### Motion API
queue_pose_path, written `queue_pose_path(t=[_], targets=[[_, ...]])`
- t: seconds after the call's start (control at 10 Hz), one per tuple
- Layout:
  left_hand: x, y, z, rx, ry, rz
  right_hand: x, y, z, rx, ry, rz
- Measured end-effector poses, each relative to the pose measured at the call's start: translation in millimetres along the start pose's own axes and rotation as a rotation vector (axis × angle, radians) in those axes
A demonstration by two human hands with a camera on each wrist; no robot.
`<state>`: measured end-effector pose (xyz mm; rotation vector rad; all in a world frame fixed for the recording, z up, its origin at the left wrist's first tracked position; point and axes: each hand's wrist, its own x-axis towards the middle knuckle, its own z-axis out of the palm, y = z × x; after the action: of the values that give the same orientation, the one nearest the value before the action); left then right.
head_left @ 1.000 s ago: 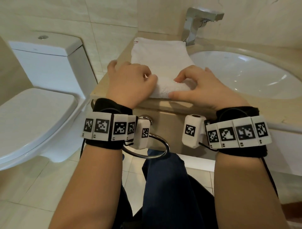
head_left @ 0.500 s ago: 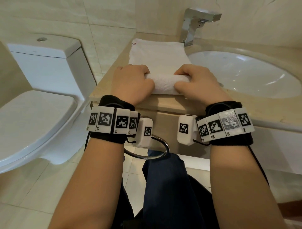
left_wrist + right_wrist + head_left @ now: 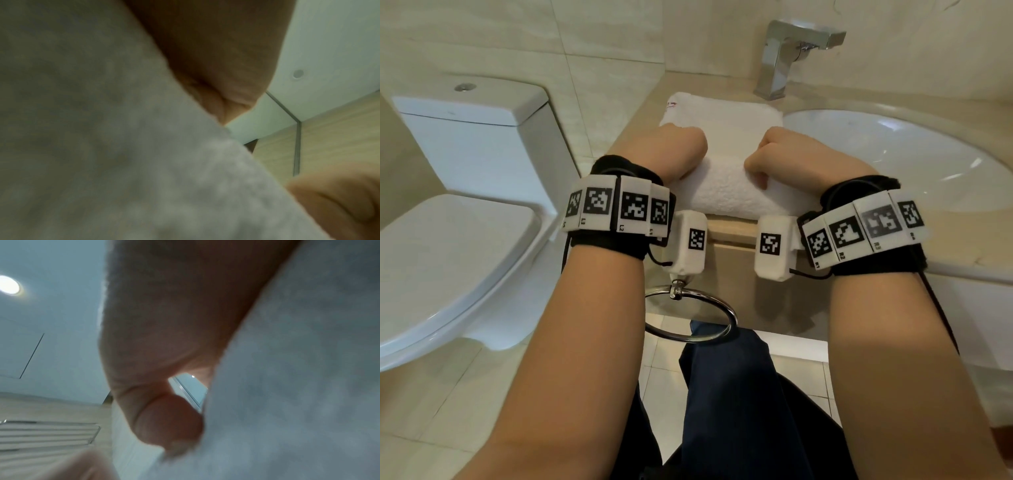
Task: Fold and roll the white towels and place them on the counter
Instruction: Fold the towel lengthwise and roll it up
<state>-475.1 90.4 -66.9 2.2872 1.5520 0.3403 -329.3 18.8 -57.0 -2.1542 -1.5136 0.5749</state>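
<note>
A white towel point(image 3: 726, 192) lies on the beige counter point(image 3: 631, 140) left of the sink, its near part wound into a thick roll and its far part point(image 3: 722, 109) still flat. My left hand point(image 3: 674, 150) grips the roll's left end, fingers curled over its top. On the right end my right hand point(image 3: 801, 157) grips the same way, thumb on the near side. Blurred terry cloth point(image 3: 102, 146) fills the left wrist view under my palm. The right wrist view shows the towel point(image 3: 298, 369) against my thumb point(image 3: 168, 418). Fingertips are hidden behind the roll.
A white basin point(image 3: 893, 154) is sunk into the counter on the right, with a chrome faucet point(image 3: 784, 54) behind the towel's far end. A toilet point(image 3: 448, 257) stands to the left. A chrome towel ring point(image 3: 698, 311) hangs below the counter's front edge.
Both hands have rolled the towel's near end away from me. The roll has grown thicker, the flat part shorter, and my fingers have curled further over the top.
</note>
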Motion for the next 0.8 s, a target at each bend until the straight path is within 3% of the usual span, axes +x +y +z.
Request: queue_pose_path(t=[0.1,0.2,0.3,0.4,0.6,0.7,0.8], targets=[[0,7,-2,-0.194,-0.030,-0.148,-1,3,-2,0.006,-0.030,0.030],[-2,7,0,-0.181,-0.034,-0.086,-2,6,-1,0.041,0.034,-0.011],[-7,4,2,0.037,0.084,-0.031,-3,14,-2,0.021,0.155,-0.050],[-9,2,5,0.043,0.285,0.098,-3,21,-2,-0.018,0.261,-0.085],[-22,-1,9,-0.040,0.439,0.218,-9,19,6,-0.141,0.401,-0.209],[-30,0,11,-0.042,0.445,0.228,-12,16,9,-0.189,0.428,-0.234],[-36,-1,12,-0.013,0.360,0.247,-14,14,9,-0.226,0.430,-0.251]])
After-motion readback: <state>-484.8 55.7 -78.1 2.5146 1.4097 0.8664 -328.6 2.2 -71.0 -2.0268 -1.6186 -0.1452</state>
